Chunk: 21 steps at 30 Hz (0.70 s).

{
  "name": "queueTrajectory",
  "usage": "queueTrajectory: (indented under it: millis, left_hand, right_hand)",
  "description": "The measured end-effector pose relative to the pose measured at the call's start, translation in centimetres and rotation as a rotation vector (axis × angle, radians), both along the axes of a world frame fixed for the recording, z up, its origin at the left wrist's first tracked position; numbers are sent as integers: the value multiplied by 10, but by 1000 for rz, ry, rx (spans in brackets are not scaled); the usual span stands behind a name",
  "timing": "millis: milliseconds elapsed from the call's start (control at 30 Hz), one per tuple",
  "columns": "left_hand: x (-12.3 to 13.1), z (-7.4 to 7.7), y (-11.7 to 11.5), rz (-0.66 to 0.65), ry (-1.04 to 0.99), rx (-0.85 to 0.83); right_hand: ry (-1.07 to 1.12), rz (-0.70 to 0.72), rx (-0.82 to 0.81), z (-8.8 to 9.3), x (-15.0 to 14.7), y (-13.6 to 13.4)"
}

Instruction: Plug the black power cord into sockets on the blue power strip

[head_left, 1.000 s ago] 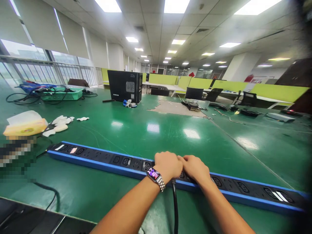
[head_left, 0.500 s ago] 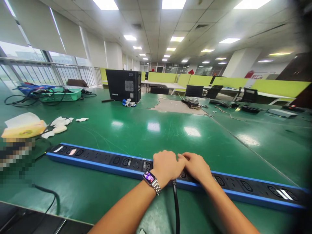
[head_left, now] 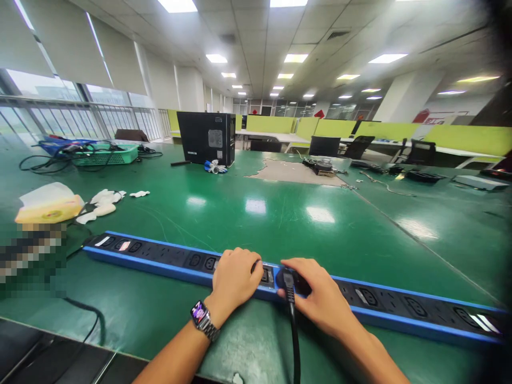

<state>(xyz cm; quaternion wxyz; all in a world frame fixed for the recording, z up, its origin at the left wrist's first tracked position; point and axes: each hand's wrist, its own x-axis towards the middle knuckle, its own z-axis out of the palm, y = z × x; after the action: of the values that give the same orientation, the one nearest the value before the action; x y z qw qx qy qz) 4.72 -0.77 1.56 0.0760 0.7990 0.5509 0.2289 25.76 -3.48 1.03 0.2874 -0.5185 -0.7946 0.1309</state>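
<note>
A long blue-edged black power strip (head_left: 172, 268) lies across the green table, its face of several sockets upward. Over the strip's middle, my left hand (head_left: 236, 280), with a watch on the wrist, is closed, its fingers curled over the far edge and partly hidden. A black plug (head_left: 287, 278) sits against the strip's sockets to the right of that hand. My right hand (head_left: 322, 293) is closed around the plug, index finger on its far side and thumb on its near side. From the plug, a thick black cable (head_left: 295, 336) runs toward me off the near edge.
A black computer case (head_left: 206, 138) stands at the back, with gloves (head_left: 215, 167) in front. At left are a green basket (head_left: 116, 156) with tangled cables, a tissue pack (head_left: 50, 205) and white scraps (head_left: 104, 200). Assorted parts (head_left: 324, 166) lie at the back right.
My hands have moved apart: the left slid left along the strip, and the right opened out around the plug, which now shows between them. The view has shifted slightly.
</note>
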Motion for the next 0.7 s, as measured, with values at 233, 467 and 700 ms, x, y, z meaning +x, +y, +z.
queueTrajectory:
  millis: [233,467,700]
  left_hand:
    - [-1,-2,-5,-148,-84,81]
    - [10,-7,-17,-446,-120,182]
    - [33,-16,-29,-367,-378,225]
  right_hand:
    - [156,-51,-20,-6,0,4]
    - [83,-157,16,-7,-5,4]
    - [72,-64,11,-12,1,5]
